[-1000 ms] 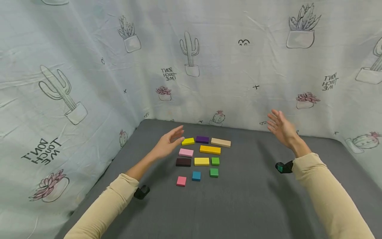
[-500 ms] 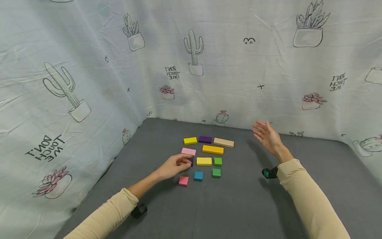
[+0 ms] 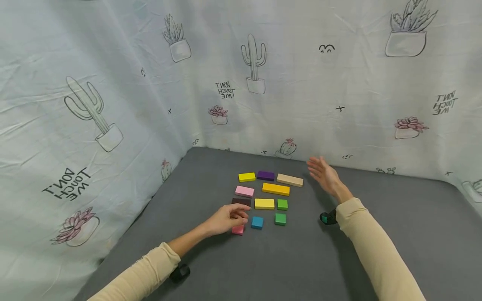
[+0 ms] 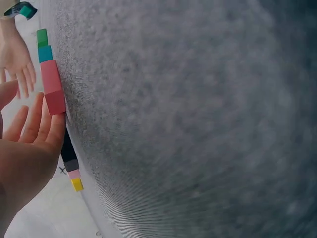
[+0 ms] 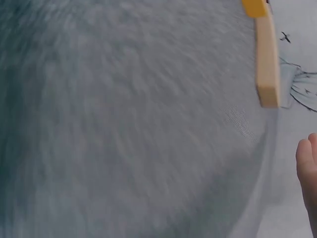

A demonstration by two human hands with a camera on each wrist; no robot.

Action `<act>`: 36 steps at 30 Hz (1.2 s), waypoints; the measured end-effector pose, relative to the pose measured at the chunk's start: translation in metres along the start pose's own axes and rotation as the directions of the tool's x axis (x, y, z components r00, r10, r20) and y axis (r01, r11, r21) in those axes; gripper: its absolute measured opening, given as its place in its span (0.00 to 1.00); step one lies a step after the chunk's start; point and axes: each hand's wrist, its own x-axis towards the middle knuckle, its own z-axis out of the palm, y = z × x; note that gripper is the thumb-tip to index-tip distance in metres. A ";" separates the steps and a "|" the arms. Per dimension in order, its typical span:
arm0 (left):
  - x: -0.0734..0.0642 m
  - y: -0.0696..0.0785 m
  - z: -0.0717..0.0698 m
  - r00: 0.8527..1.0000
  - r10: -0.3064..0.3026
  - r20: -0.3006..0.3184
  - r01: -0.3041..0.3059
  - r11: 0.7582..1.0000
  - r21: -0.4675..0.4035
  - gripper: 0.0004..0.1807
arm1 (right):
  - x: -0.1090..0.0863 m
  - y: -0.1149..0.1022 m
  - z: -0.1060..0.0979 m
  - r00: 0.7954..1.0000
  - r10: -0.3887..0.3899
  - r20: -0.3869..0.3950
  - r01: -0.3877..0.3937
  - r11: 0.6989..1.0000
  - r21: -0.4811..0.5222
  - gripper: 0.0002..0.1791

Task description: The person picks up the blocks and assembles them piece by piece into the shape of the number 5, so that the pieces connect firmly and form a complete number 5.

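1. You are holding your left hand [image 3: 226,220] low over the red block [image 3: 238,230], which is lying partly hidden by your fingers.
2. Your left thumb and fingers are standing apart, not gripping the block; I cannot tell if they are touching it.
3. You are holding your right hand [image 3: 324,177] up, fingers straight and palm bare. The tan block [image 3: 290,180] is lying just left of it.
4. What looks done: the blocks are lying flat in rough rows on the gray cloth [image 3: 301,259]. Just beyond your left hand is lying the brown block [image 3: 242,201], then the pink block [image 3: 244,192]; just right of your left fingertips, the blue block [image 3: 257,223]. Others are lying between your hands, like the orange block [image 3: 276,189] and the purple block [image 3: 265,175].
5. What looks left: no block is rising off the cloth yet, and none is sitting on another. I'm guessing you are only starting with the red one.
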 end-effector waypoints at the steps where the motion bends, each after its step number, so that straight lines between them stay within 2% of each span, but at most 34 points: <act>1: -0.001 0.003 0.000 1.000 0.001 0.007 -0.001 1.000 -0.004 0.20 | 0.002 0.002 0.001 1.000 0.005 -0.006 -0.005 1.000 -0.012 0.39; 7: -0.006 0.019 -0.002 0.999 -0.005 0.042 0.005 1.000 -0.009 0.20 | 0.011 0.012 0.009 0.999 0.031 -0.017 -0.033 0.991 -0.132 0.37; 13: -0.002 0.001 0.000 1.000 0.005 0.031 -0.007 0.998 0.068 0.20 | 0.017 0.016 0.014 0.998 0.054 -0.037 -0.062 0.969 -0.240 0.36; 16: -0.001 -0.006 -0.001 0.999 0.025 0.044 -0.029 0.993 0.112 0.20 | 0.019 0.016 0.016 0.995 0.085 -0.052 -0.097 0.949 -0.301 0.34; 19: -0.001 -0.008 -0.001 0.996 0.054 0.065 -0.064 0.986 0.156 0.20 | 0.020 0.016 0.018 0.989 0.120 -0.082 -0.142 0.916 -0.376 0.32; 21: -0.001 -0.008 -0.001 0.994 0.078 0.079 -0.091 0.979 0.183 0.20 | 0.019 0.016 0.019 0.987 0.133 -0.090 -0.159 0.883 -0.442 0.30; 24: -0.002 -0.007 -0.002 0.990 0.107 0.093 -0.125 0.967 0.223 0.21 | 0.019 0.016 0.021 0.989 0.124 -0.075 -0.145 0.829 -0.541 0.28; 27: -0.003 -0.007 -0.003 0.986 0.127 0.107 -0.150 0.958 0.246 0.22 | 0.020 0.017 0.024 0.993 0.108 -0.044 -0.113 0.789 -0.605 0.28; 33: -0.004 -0.007 -0.004 0.986 0.127 0.110 -0.153 0.951 0.270 0.24 | 0.026 0.021 0.027 0.994 0.112 0.021 -0.069 0.738 -0.672 0.28; 36: -0.005 -0.007 -0.005 0.989 0.104 0.110 -0.131 0.950 0.283 0.25 | 0.029 0.022 0.029 0.992 0.116 0.048 -0.048 0.707 -0.705 0.29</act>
